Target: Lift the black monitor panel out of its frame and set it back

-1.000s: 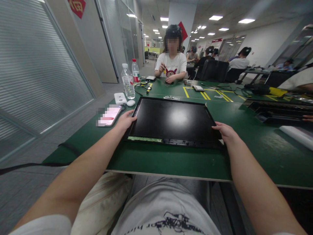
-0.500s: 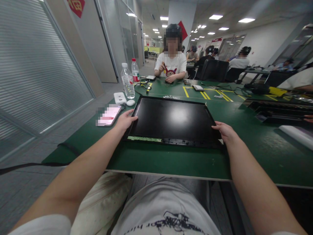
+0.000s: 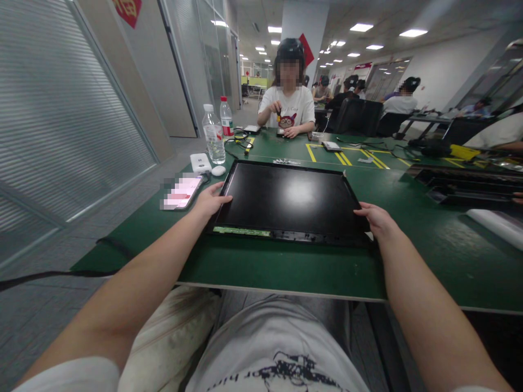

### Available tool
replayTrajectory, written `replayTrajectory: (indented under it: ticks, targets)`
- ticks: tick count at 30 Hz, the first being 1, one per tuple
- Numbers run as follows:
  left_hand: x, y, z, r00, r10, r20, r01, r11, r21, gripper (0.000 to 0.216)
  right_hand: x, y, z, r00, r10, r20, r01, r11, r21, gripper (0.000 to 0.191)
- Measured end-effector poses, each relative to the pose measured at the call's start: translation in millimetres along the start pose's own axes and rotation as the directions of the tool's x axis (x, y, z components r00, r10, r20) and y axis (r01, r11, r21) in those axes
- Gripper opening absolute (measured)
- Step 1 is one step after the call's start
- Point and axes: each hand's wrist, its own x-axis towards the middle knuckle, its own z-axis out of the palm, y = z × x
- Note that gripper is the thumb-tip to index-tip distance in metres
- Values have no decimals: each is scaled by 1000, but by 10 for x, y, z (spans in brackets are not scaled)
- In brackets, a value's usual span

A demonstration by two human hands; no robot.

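Note:
A black flat screen panel in a thin dark frame lies face up before me, over the green table. Along its near edge runs a green circuit strip. My left hand grips the panel's left edge, thumb on top and fingers at the outer side. On the opposite edge my right hand has hold of the frame, thumb over the rim. The undersides of both grips are hidden. Whether the panel fully rests on the table I cannot tell.
Left of the panel lie a phone, a white box-shaped device and a water bottle. A red-capped bottle stands behind. Dark frame parts and a white roll are at the right. A person sits opposite.
My hands and the panel hold almost the same place; my left thumb has slid slightly inward over the screen. The person opposite has raised the hand holding a tool.

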Motion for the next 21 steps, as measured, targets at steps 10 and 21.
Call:
replayTrajectory:
  ticks: [10, 21]
  targets:
    - [-1, 7, 12, 1000, 3, -18, -2, 999, 45, 79, -45, -4, 55, 998, 5, -65, -7, 1000, -23, 44]
    - [9, 13, -6, 1000, -20, -3, 20, 995, 95, 82, 17, 76, 65, 973, -149, -174, 141, 988, -55, 20]
